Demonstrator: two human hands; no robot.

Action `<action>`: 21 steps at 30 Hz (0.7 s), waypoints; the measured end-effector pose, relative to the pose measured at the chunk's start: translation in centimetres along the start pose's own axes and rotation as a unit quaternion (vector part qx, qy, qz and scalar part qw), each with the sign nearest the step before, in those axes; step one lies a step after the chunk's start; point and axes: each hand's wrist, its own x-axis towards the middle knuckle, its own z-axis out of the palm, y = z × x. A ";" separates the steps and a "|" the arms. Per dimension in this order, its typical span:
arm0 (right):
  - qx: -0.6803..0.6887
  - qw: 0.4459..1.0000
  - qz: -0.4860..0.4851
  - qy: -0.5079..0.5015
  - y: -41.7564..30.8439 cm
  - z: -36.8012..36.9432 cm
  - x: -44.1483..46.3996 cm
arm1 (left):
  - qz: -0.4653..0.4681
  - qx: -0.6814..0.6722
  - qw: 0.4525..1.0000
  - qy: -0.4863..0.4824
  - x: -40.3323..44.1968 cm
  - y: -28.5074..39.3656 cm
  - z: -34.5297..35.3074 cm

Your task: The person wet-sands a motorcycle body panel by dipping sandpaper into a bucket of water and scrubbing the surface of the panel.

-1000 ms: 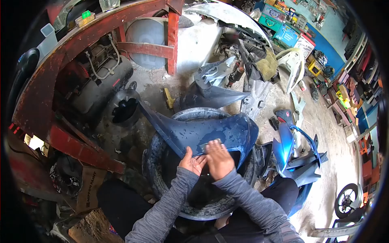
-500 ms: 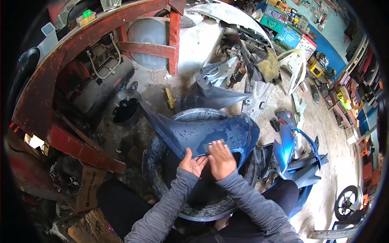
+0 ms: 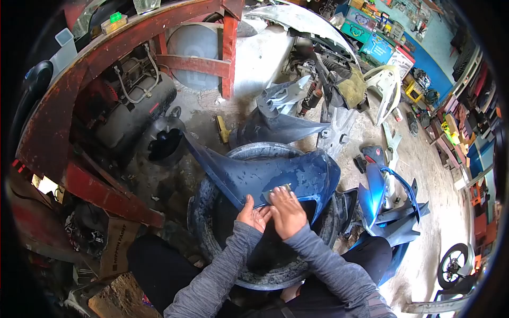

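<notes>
A wet, dark blue motorcycle body panel (image 3: 254, 175) with water drops on it lies tilted over a round black tub (image 3: 197, 222). At the panel's lower edge is my left hand (image 3: 254, 214), thumb up and palm turned upward, gripping that edge. My right hand (image 3: 288, 213) presses flat on the panel just beside it, fingers together over a small greyish-green piece of sandpaper (image 3: 287, 187). Only a sliver of the sandpaper shows past the fingertips. Dark water seems to fill the tub below.
A red wooden bench (image 3: 193, 64) stands at the left over an air compressor (image 3: 138, 114). Glossy blue fairing parts (image 3: 374, 193) lie right of the tub. Behind it are a grey panel (image 3: 275, 124) and a yellow-handled brush (image 3: 222, 129). A motorcycle wheel (image 3: 453, 265) is far right.
My right hand has slid slightly down and left across the panel with the sandpaper. The left hand stays at the lower edge, almost unmoved.
</notes>
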 end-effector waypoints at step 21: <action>-0.103 0.995 0.015 0.002 1.2 0.6 2.3 | 0.063 0.057 0.995 0.046 -0.7 -0.7 1.9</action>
